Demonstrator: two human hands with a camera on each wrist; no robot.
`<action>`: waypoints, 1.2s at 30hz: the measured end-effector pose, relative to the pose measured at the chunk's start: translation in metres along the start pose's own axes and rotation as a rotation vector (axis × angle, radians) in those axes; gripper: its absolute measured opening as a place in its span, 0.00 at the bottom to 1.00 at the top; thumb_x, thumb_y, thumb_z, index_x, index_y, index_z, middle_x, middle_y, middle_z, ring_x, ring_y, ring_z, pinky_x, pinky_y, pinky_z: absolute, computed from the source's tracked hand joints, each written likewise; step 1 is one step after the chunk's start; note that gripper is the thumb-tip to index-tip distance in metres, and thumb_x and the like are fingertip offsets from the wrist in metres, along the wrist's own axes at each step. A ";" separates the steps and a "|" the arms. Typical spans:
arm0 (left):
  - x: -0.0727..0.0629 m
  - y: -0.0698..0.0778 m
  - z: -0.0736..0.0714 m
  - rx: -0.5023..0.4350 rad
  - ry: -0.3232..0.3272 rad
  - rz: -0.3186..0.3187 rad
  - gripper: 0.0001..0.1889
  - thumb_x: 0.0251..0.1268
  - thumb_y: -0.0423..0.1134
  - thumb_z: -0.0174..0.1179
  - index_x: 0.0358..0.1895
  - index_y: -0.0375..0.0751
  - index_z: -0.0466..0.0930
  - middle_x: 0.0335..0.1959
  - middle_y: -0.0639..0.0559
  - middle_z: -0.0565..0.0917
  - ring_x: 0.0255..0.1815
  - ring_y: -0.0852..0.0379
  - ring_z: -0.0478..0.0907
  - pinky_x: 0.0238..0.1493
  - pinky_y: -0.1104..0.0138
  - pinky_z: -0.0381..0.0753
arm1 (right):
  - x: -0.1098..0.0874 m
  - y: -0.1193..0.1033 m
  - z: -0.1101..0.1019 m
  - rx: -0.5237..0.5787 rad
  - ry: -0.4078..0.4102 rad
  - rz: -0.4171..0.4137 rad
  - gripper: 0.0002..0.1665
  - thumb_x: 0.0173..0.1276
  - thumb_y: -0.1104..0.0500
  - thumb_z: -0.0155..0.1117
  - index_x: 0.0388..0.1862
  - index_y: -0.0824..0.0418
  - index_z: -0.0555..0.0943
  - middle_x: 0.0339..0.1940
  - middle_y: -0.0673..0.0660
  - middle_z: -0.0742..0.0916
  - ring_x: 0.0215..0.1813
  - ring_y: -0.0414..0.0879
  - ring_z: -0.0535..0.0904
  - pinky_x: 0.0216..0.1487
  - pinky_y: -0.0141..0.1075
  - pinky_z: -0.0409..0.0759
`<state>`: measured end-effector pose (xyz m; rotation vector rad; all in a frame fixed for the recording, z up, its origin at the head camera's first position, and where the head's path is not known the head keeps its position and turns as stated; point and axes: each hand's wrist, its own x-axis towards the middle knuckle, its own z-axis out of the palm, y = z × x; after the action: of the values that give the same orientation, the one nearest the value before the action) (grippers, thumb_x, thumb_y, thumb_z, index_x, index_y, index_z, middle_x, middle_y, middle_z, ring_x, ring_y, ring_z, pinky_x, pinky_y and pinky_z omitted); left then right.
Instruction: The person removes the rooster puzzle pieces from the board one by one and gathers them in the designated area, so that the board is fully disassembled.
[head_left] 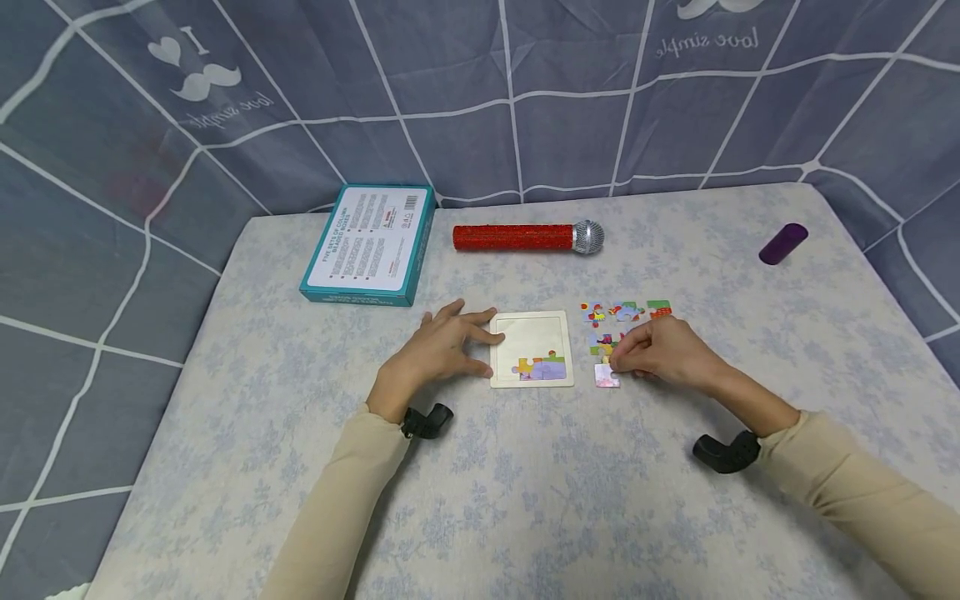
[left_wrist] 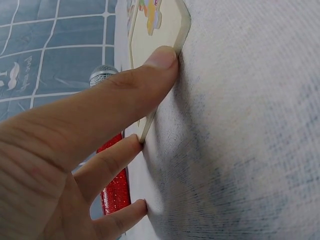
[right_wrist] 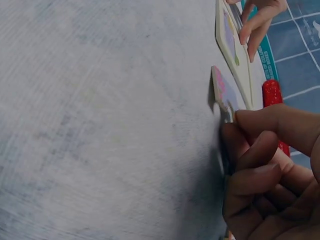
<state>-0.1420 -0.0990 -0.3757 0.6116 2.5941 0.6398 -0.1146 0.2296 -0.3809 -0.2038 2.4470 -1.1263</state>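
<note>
A square wooden puzzle tray (head_left: pixel 525 333) lies on the table, with several joined pieces (head_left: pixel 543 368) along its near right part. My left hand (head_left: pixel 438 346) is at the tray's left side, fingers spread; its thumb (left_wrist: pixel 162 57) presses the tray's edge in the left wrist view. To the right of the tray, my right hand (head_left: pixel 667 354) pinches a pink and lilac puzzle piece (head_left: pixel 607 377) between thumb and index finger. The right wrist view shows that puzzle piece (right_wrist: pixel 226 90) held by its edge, the other fingers curled in.
Loose puzzle pieces (head_left: pixel 626 312) lie just beyond my right hand. A red glittery toy microphone (head_left: pixel 517 237) lies behind the tray. At the back left is a teal box (head_left: pixel 367 242), and a purple cylinder (head_left: pixel 783 244) lies at the far right. A grey curtain (head_left: pixel 465 75) hangs behind the table.
</note>
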 end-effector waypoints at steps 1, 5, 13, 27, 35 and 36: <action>0.000 0.000 0.000 -0.001 -0.001 0.000 0.30 0.50 0.43 0.77 0.61 0.51 0.81 0.75 0.56 0.63 0.79 0.39 0.42 0.69 0.31 0.35 | 0.000 -0.001 0.000 -0.021 0.008 -0.006 0.04 0.58 0.60 0.72 0.32 0.59 0.89 0.21 0.50 0.84 0.24 0.39 0.73 0.26 0.30 0.71; 0.000 0.001 0.000 -0.004 -0.003 -0.005 0.30 0.50 0.42 0.77 0.60 0.51 0.81 0.75 0.56 0.63 0.79 0.40 0.42 0.69 0.32 0.35 | 0.001 -0.003 0.002 -0.101 0.037 -0.042 0.02 0.57 0.61 0.72 0.29 0.58 0.89 0.23 0.48 0.86 0.26 0.41 0.74 0.29 0.31 0.71; 0.001 0.000 0.000 0.003 -0.003 -0.006 0.30 0.50 0.43 0.77 0.61 0.52 0.81 0.75 0.56 0.63 0.79 0.40 0.42 0.69 0.32 0.35 | 0.001 -0.005 0.004 -0.154 0.056 -0.082 0.02 0.59 0.63 0.72 0.27 0.59 0.88 0.22 0.48 0.86 0.30 0.43 0.72 0.30 0.33 0.71; 0.002 -0.001 0.001 0.010 -0.006 -0.010 0.30 0.50 0.43 0.77 0.60 0.52 0.81 0.75 0.56 0.64 0.79 0.38 0.43 0.69 0.31 0.35 | 0.019 -0.030 0.028 -0.116 0.082 -0.260 0.11 0.58 0.66 0.73 0.41 0.63 0.88 0.27 0.48 0.84 0.29 0.42 0.76 0.31 0.31 0.74; 0.002 -0.001 0.000 0.024 -0.008 -0.009 0.30 0.50 0.45 0.77 0.60 0.53 0.81 0.75 0.57 0.63 0.79 0.39 0.43 0.69 0.31 0.36 | 0.032 -0.051 0.052 -0.159 0.030 -0.379 0.16 0.56 0.67 0.75 0.45 0.66 0.87 0.36 0.52 0.86 0.33 0.40 0.78 0.39 0.35 0.75; 0.002 -0.001 0.000 0.024 -0.009 -0.008 0.30 0.50 0.45 0.77 0.60 0.53 0.81 0.75 0.57 0.63 0.79 0.39 0.43 0.69 0.31 0.36 | 0.033 -0.052 0.053 -0.169 0.024 -0.387 0.16 0.56 0.67 0.74 0.45 0.66 0.87 0.36 0.52 0.86 0.33 0.40 0.77 0.39 0.35 0.75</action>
<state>-0.1439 -0.0988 -0.3768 0.6100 2.5983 0.6030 -0.1225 0.1488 -0.3830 -0.7467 2.5942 -1.0714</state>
